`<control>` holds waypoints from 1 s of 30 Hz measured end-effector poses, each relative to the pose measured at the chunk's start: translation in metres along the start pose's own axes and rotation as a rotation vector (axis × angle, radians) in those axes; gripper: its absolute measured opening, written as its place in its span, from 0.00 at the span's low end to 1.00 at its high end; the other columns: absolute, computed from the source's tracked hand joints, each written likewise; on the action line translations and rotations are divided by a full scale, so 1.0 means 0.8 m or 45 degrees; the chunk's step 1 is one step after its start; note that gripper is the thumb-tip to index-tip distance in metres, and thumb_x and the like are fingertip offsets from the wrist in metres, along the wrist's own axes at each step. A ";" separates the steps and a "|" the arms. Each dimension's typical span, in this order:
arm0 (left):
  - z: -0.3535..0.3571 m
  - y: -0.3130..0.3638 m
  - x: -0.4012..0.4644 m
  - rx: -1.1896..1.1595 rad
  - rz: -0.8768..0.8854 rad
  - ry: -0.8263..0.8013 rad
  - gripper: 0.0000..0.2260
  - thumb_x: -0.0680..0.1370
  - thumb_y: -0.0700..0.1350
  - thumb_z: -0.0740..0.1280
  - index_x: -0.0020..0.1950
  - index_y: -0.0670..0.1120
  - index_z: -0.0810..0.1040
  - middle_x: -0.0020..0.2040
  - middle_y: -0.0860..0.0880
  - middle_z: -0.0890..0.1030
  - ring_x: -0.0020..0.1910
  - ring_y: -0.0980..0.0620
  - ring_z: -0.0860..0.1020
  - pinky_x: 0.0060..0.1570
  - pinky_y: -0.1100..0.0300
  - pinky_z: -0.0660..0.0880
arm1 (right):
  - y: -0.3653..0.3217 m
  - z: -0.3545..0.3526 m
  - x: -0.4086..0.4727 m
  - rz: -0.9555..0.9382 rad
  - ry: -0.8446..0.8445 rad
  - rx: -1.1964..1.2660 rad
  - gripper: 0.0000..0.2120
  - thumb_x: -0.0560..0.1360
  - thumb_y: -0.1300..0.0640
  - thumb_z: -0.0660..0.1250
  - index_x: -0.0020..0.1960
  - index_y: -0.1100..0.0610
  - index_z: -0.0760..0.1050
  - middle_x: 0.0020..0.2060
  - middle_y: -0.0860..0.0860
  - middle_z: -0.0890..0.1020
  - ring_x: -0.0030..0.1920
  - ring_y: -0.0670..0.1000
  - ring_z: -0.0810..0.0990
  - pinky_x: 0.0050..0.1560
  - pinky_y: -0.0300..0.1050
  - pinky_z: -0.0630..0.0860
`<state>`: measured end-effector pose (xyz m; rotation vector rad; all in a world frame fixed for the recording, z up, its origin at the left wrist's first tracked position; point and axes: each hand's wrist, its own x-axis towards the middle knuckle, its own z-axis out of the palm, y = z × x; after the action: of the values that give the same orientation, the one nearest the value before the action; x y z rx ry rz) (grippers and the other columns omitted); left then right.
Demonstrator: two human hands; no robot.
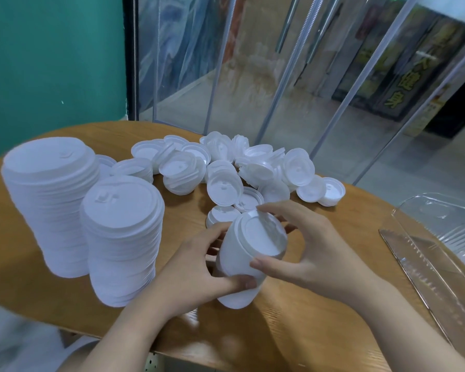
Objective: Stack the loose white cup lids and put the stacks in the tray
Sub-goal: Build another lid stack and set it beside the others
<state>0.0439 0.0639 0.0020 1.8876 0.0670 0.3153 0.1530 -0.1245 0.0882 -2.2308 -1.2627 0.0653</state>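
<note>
A short stack of white cup lids is tilted above the wooden table, its open underside facing up and right. My left hand grips the stack's lower side. My right hand curls over the stack's top rim, thumb and fingers on its edge. Several loose white lids lie scattered in a pile behind my hands. Two tall lid stacks stand on the left: the nearer tall stack and the farther tall stack. The clear plastic tray lies at the right edge.
A teal wall rises behind the table on the left. Clear plastic strip curtains hang behind the table. The table's rounded front edge runs just below my forearms.
</note>
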 end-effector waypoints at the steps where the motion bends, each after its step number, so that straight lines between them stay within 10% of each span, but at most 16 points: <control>1: 0.000 0.000 0.000 0.000 0.000 -0.002 0.32 0.66 0.49 0.84 0.66 0.67 0.76 0.59 0.62 0.83 0.60 0.59 0.80 0.55 0.61 0.80 | 0.000 0.000 0.000 0.010 -0.006 0.008 0.35 0.67 0.31 0.75 0.70 0.42 0.73 0.63 0.35 0.78 0.66 0.44 0.76 0.62 0.47 0.76; 13: -0.001 0.003 0.000 0.016 0.001 -0.024 0.34 0.67 0.50 0.84 0.67 0.69 0.74 0.60 0.65 0.81 0.61 0.62 0.79 0.57 0.61 0.79 | 0.004 0.011 0.000 0.122 -0.093 0.204 0.37 0.68 0.29 0.69 0.73 0.36 0.66 0.62 0.29 0.75 0.64 0.37 0.75 0.59 0.30 0.71; 16: -0.001 0.001 0.000 0.010 -0.007 -0.027 0.35 0.65 0.54 0.83 0.68 0.71 0.73 0.61 0.65 0.81 0.62 0.61 0.78 0.57 0.61 0.77 | 0.034 0.008 0.013 0.202 0.124 0.502 0.30 0.72 0.28 0.63 0.70 0.40 0.70 0.60 0.41 0.80 0.60 0.47 0.80 0.56 0.42 0.77; 20: -0.001 0.001 0.001 0.017 -0.007 -0.024 0.35 0.64 0.57 0.81 0.67 0.72 0.72 0.61 0.64 0.81 0.62 0.61 0.78 0.59 0.59 0.76 | 0.110 0.016 0.056 0.588 0.479 0.371 0.18 0.77 0.43 0.72 0.63 0.48 0.73 0.53 0.45 0.81 0.54 0.46 0.81 0.53 0.44 0.79; 30: -0.003 0.000 0.003 0.073 0.013 -0.041 0.36 0.61 0.59 0.80 0.66 0.75 0.70 0.61 0.67 0.81 0.62 0.62 0.78 0.55 0.73 0.72 | 0.197 0.065 0.113 0.785 0.488 0.260 0.06 0.75 0.55 0.73 0.42 0.56 0.79 0.34 0.48 0.82 0.32 0.41 0.77 0.37 0.41 0.71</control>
<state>0.0455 0.0664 0.0029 1.9501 0.0452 0.2921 0.3090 -0.0908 -0.0132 -2.2310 -0.3299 -0.0016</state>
